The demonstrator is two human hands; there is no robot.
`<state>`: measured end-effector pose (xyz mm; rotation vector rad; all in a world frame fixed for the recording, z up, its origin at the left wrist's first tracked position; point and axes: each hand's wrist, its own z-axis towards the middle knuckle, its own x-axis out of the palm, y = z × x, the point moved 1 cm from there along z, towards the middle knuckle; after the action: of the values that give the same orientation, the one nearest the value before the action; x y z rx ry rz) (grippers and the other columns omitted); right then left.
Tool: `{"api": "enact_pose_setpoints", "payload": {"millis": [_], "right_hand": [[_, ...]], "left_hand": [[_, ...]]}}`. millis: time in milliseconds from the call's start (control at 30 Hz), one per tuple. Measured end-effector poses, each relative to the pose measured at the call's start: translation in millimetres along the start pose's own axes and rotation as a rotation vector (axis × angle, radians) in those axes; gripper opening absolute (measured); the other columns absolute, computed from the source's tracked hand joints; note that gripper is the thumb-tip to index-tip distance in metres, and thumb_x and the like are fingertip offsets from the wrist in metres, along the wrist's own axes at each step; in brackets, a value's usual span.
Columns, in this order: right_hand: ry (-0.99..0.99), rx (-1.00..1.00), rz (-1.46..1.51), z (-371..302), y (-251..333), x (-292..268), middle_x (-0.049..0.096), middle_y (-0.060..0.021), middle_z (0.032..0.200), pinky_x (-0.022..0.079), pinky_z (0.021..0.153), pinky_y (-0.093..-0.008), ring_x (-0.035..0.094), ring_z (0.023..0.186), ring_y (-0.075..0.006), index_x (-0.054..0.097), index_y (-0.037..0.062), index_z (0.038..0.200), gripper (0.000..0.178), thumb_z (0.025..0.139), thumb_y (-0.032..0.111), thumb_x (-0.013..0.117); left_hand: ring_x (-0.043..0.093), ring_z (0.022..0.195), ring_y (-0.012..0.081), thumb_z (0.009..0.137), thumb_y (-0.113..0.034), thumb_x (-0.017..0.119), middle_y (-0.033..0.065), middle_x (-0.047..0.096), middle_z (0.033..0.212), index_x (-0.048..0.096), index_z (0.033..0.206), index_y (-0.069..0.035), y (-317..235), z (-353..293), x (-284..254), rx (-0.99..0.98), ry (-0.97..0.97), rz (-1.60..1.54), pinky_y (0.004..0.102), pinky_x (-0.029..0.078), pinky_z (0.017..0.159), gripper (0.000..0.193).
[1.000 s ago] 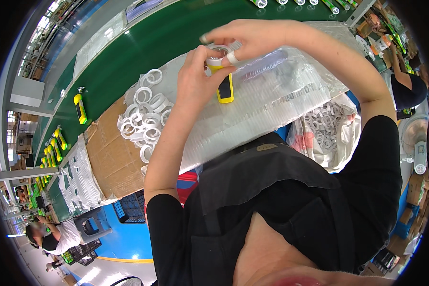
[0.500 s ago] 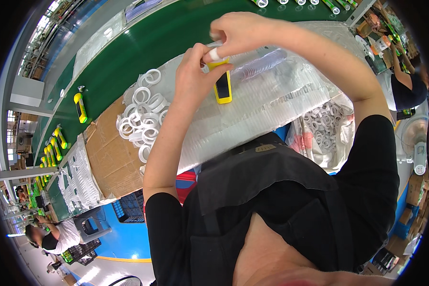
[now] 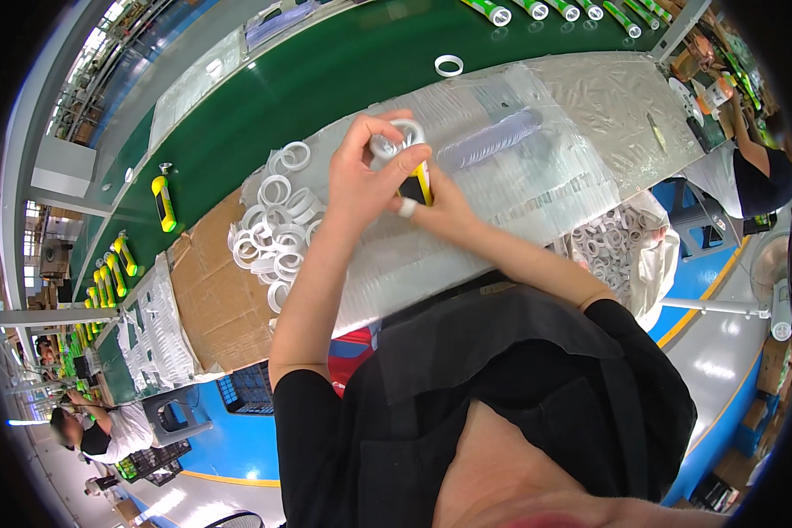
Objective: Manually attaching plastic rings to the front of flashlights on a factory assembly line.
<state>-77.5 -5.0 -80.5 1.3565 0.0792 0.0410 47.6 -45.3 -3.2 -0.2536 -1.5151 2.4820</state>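
Note:
Over the plastic-covered work surface, both my hands are on a yellow flashlight (image 3: 426,188) with a dark panel on its side. My left hand (image 3: 365,169) is closed around its head end, fingers curled over and thumb across, at a white ring (image 3: 411,129). Below it, my right hand (image 3: 436,211) wraps the yellow body from the near right; a white band is on one finger. Part of the flashlight is hidden by my fingers. A heap of loose white rings (image 3: 274,189) lies left of my left hand. A nested row of clear round discs (image 3: 493,138) lies to the right.
A single white ring (image 3: 449,66) rests on the green belt (image 3: 343,84) beyond. Green-and-white flashlights (image 3: 537,10) line its far side, and a yellow flashlight (image 3: 163,204) stands at left. Brown cardboard (image 3: 216,299) covers the left surface. A sack of rings (image 3: 656,255) hangs near right. Co-workers sit at both sides.
My right hand has come down from the far side to the flashlight's body. The flashlight's head is now tipped up in my left hand. A white ring now shows on the belt.

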Motion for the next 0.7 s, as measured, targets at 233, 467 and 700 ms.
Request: {"api": "enact_pose_setpoints", "payload": {"millis": [233,467,700], "right_hand": [[1.289,-0.092,0.578,-18.2,88.0,-7.5,0.064,-0.0087,0.108,0.048,0.090,-0.0331,0.060,0.104,-0.0202,0.061,0.0044,0.113,0.054,0.068,0.020,0.088],[0.713,-0.545,-0.151,143.8,61.3,-30.7,0.060,-0.0092,0.110,0.047,0.091,-0.0360,0.058,0.106,-0.0249,0.057,0.0059,0.117,0.060,0.059,0.000,0.070],[0.385,-0.893,-1.248,326.7,-11.8,-112.9,0.045,-0.0069,0.142,0.028,0.115,-0.0471,0.039,0.134,-0.0302,0.055,0.0148,0.119,0.059,0.066,-0.006,0.070]], "left_hand": [[0.067,0.078,0.0312,0.062,-0.007,0.081,0.0167,0.064,0.097,0.065,0.081,-0.007,-117.8,-33.0,17.6,0.223,0.500,-0.294,0.0350,0.055,0.066,0.024],[0.061,0.109,0.0337,0.068,-0.003,0.083,0.0204,0.056,0.120,0.058,0.118,-0.005,-54.1,20.7,-47.5,0.555,0.204,0.540,0.0401,0.053,0.088,0.056],[0.049,0.124,0.0385,0.081,-0.030,0.077,0.0211,0.049,0.135,0.050,0.132,-0.011,48.7,28.1,-273.5,-0.007,-0.348,1.423,0.0457,0.044,0.100,0.061]]}}
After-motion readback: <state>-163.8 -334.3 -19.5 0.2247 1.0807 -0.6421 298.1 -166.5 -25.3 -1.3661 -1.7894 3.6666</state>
